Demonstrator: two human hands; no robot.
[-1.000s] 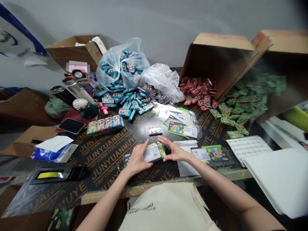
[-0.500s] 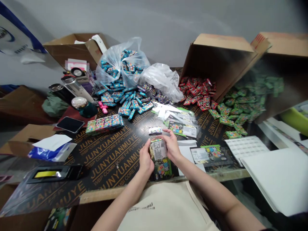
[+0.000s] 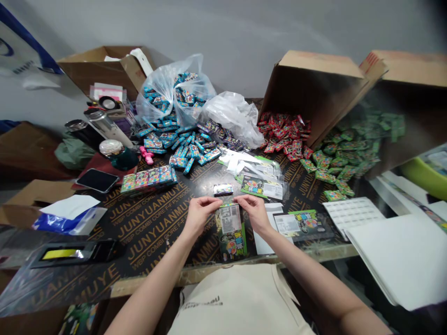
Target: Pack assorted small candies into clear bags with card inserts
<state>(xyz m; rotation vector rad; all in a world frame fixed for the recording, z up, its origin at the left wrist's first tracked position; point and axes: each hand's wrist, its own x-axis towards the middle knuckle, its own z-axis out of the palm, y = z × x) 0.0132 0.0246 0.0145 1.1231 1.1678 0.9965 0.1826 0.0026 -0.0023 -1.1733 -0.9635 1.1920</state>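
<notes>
Looking through the head camera, I saw my left hand (image 3: 198,213) and right hand (image 3: 256,211) each pinch, grip narrow, a far corner of the green packet (image 3: 231,232), likely keeping its top taut; it lay flat at the near edge of the desk (image 3: 157,223).

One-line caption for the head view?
Left hand and right hand pinch the top of a printed packet over the table.

The packet (image 3: 231,230) is lying lengthwise on the worktop (image 3: 157,223) near the front edge. It is showing a white barcode label on its far half and green multicoloured artwork on its near half. The fingers (image 3: 211,201) are pinching both far corners.
</notes>
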